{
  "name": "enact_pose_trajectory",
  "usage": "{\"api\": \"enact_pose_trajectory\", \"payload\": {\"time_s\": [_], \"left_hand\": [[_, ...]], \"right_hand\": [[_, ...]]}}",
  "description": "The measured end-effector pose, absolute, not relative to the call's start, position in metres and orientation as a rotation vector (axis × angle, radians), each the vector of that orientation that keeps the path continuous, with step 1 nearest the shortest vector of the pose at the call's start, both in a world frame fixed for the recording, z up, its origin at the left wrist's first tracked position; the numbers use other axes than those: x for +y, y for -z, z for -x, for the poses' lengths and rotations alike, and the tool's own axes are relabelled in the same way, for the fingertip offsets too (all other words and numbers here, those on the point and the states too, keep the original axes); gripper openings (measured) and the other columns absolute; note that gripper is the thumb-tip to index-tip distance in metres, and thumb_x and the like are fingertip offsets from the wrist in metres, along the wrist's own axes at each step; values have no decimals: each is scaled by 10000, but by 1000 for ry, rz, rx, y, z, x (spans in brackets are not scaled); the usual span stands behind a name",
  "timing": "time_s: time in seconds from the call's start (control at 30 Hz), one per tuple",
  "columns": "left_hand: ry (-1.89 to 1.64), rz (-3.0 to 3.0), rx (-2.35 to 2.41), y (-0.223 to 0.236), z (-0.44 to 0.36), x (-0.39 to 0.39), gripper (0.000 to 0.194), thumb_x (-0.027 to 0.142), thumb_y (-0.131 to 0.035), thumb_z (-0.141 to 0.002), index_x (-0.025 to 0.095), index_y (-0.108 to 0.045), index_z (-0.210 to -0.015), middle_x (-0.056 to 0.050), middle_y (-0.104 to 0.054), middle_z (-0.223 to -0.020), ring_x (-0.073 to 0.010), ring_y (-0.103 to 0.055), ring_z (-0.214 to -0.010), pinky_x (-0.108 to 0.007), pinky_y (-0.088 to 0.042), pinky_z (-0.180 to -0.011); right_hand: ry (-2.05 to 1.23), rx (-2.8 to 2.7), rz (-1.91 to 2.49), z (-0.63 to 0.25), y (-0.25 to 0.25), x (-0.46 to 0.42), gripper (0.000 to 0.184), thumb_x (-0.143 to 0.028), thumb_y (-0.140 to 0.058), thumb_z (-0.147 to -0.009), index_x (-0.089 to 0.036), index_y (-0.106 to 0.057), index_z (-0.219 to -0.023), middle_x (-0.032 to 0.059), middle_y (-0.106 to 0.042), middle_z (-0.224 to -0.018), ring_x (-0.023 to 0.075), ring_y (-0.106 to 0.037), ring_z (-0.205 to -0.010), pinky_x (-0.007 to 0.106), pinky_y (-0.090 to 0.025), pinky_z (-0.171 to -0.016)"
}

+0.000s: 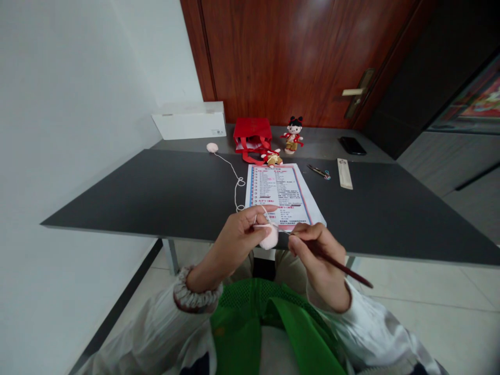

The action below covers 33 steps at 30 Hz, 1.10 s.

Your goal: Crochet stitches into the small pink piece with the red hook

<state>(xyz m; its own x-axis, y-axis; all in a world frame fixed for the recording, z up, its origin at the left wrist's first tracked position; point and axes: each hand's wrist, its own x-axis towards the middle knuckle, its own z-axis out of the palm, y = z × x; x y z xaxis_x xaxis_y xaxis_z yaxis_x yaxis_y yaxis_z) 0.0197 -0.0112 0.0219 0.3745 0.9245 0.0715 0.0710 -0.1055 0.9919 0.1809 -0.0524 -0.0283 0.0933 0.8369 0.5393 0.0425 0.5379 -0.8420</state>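
My left hand (pixel 244 232) pinches a small pale pink crochet piece (pixel 269 238) between thumb and fingers, just over the table's near edge. Pale yarn (pixel 235 179) runs over its raised index finger and trails across the table to a little yarn ball (pixel 212 148). In my right hand (pixel 318 250) is a crochet hook (pixel 346 269) with a dark wooden handle, gripped like a pen. Its thin metal tip points left and reaches the top of the crochet piece; the exact stitch is too small to make out. Beneath both hands lies a printed pattern sheet (pixel 277 190).
On the dark table (pixel 156 192) stand a white box (pixel 191 122), a red gift bag (pixel 252 133) and a crocheted doll (pixel 292 134). Another doll (pixel 272 157) lies before the bag. Small scissors or tweezers (pixel 319 171), a beige packet (pixel 344 174) and a black phone (pixel 352 146) are at right.
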Motion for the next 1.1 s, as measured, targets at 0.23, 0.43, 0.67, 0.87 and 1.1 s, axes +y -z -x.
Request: {"api": "enact_pose_trajectory", "payload": {"time_s": [0.23,0.43,0.67,0.87,1.1], "left_hand": [[-888,-1568,953,-21,-16,-9,82,171,-583,-772,173,-577,-690,-2,-602,-733,-166,-594,-801,-293,-420,-754],[-874,-1649,933,-24,-16,-9,101,136,-566,-781,177,-580,-691,-38,-667,-824,-209,-581,-1059,-303,-405,-877],[-849,-1586,938,-24,-17,-10,46,154,-597,-777,159,-641,-764,23,-593,-681,-135,-569,-701,-291,-430,-774],[-848,-1393,824,-26,-20,-10,217,152,-637,-756,151,-677,-970,45,-575,-663,-105,-525,-640,-255,-405,-678],[-812,-1277,814,-21,-20,-10,398,154,-657,-739,146,-647,-1137,36,-576,-689,-114,-535,-665,-273,-399,-697]], "right_hand": [[-848,-1327,790,-191,28,-50,137,-128,-641,-846,-210,-554,-780,-21,-581,-717,131,-543,-685,282,-416,-642],[-580,-1588,682,-196,26,-49,197,-20,-609,-821,-210,-557,-825,6,-600,-755,148,-575,-715,290,-444,-631],[-668,-1572,693,-198,29,-47,173,-47,-605,-830,-211,-553,-815,12,-601,-751,153,-562,-694,307,-445,-624],[-585,-1483,577,-192,35,-47,220,-8,-593,-814,-220,-532,-817,-1,-603,-725,145,-562,-674,309,-447,-618],[-579,-1535,513,-194,38,-40,209,-25,-595,-814,-226,-543,-828,6,-601,-722,155,-558,-646,327,-462,-586]]}}
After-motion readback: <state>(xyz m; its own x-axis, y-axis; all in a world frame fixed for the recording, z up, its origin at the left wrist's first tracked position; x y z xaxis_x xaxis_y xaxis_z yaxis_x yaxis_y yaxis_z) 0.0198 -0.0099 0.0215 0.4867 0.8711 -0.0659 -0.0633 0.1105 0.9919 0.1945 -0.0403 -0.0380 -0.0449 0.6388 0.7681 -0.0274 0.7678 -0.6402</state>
